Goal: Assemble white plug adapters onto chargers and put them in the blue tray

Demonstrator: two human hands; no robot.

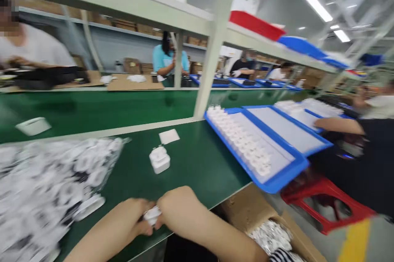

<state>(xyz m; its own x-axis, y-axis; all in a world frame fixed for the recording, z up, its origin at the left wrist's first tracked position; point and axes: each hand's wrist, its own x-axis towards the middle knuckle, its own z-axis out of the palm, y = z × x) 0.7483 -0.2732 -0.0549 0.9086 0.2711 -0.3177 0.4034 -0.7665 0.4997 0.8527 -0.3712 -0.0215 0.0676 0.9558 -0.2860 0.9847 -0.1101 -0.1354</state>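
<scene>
Close to my body at the bench's near edge, my left hand (138,217) and my right hand (174,204) are both closed around a small white power adapter (152,214). The fingers cover much of it, so its prongs do not show. Beyond my hands, another white adapter (159,159) rests on the green bench, two pieces seemingly side by side or stacked; I cannot tell which. A small white paper square (169,136) lies just behind it. On my left spreads a clear bag (61,172) full of white parts, blurred by motion.
Blue trays (267,184) line the bench at right, the nearest holding rows of white adapters (237,139). Below stands a cardboard box (246,208) of bagged white pieces, near a red stool (329,208). A co-worker's arm (340,125) reaches over the farther trays. A shelf post (212,44) rises behind.
</scene>
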